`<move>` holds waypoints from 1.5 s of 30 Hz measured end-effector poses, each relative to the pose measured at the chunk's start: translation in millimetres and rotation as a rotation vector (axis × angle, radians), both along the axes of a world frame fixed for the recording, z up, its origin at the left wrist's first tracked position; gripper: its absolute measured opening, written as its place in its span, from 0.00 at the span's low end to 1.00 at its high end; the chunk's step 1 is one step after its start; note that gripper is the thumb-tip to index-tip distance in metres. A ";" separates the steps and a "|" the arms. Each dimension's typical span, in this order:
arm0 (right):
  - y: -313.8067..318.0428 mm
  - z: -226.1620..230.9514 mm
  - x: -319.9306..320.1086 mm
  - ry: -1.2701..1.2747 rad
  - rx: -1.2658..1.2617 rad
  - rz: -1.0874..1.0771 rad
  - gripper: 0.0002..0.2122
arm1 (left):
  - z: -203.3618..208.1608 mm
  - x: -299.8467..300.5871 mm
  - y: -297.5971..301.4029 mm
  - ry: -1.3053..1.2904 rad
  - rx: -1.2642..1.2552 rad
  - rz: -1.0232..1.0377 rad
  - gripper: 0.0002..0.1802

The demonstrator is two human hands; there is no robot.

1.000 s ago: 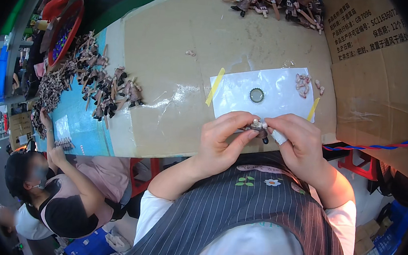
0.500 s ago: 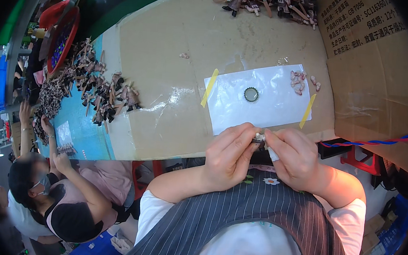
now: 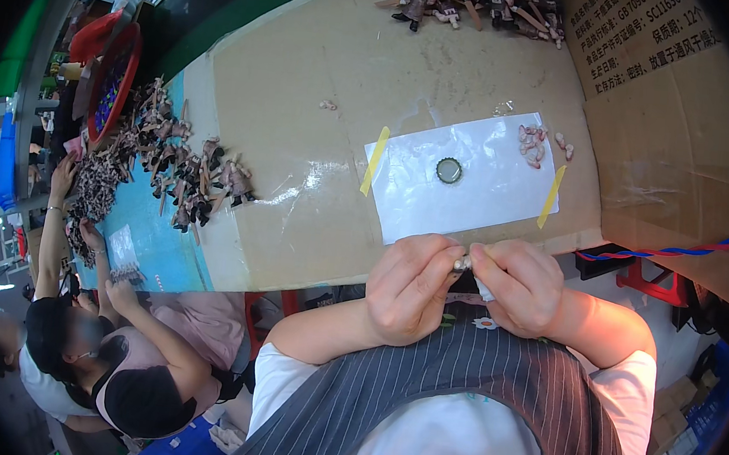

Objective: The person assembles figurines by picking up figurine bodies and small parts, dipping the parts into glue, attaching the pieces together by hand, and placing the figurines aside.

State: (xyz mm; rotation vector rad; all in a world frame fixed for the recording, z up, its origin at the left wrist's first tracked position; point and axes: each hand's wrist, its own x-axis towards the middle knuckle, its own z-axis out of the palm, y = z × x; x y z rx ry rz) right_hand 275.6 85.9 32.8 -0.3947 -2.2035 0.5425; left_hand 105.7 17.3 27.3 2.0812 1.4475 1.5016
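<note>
Left hand (image 3: 409,288) and right hand (image 3: 522,285) eased back from the sheet (image 3: 414,202) (tan table (image 3: 280,107), cardboard (image 3: 669,167) alongside), grip pinching a small piece (image 3: 461,265).

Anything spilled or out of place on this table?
Possibly strays: a pale bit lies alone on the table left of the sheet, and a couple more sit just off its right edge, apart from the cluster on it. Nothing else stands out; the held item is mostly covered, so can't judge it.
</note>
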 end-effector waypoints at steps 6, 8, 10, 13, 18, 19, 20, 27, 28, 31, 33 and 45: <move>-1.1 -1.5 0.8 0.031 -0.006 0.025 0.17 | -0.7 1.0 -0.2 0.009 0.041 -0.017 0.19; -1.3 -1.5 1.9 0.030 -0.006 0.025 0.16 | -0.5 2.0 0.6 0.008 0.049 -0.023 0.19; -1.8 -1.6 2.8 0.041 -0.001 0.017 0.17 | 0.3 3.1 0.8 0.007 0.054 -0.028 0.19; -2.1 -1.4 4.9 0.045 0.013 0.011 0.17 | 1.7 5.0 1.0 0.012 0.047 -0.028 0.19; -0.7 -1.2 7.2 0.053 0.036 0.009 0.17 | 1.4 7.3 2.0 0.003 0.056 -0.039 0.18; -0.4 -0.9 7.3 0.053 0.043 0.010 0.17 | 1.4 7.8 1.9 0.004 0.058 -0.038 0.18; -0.1 -0.8 7.2 0.053 0.045 0.011 0.17 | 1.5 8.3 1.8 0.004 0.052 -0.034 0.17; -3.9 -3.8 2.2 0.050 0.049 -0.027 0.16 | -0.9 6.9 0.3 -0.006 0.020 -0.009 0.15; -3.7 -4.2 1.8 0.041 0.038 -0.033 0.17 | -2.2 6.5 0.2 -0.013 0.028 -0.015 0.15; -6.0 -7.9 0.6 0.026 -0.024 0.025 0.24 | -4.9 0.7 -4.7 -0.016 -0.052 0.006 0.15; -6.2 -5.1 -3.2 0.021 -0.008 -0.017 0.21 | -8.1 -0.2 -4.0 -0.039 -0.058 -0.001 0.16; -6.3 8.7 -2.5 0.013 -0.458 -0.137 0.14 | -21.3 -2.5 -2.8 -0.933 -0.665 -0.265 0.16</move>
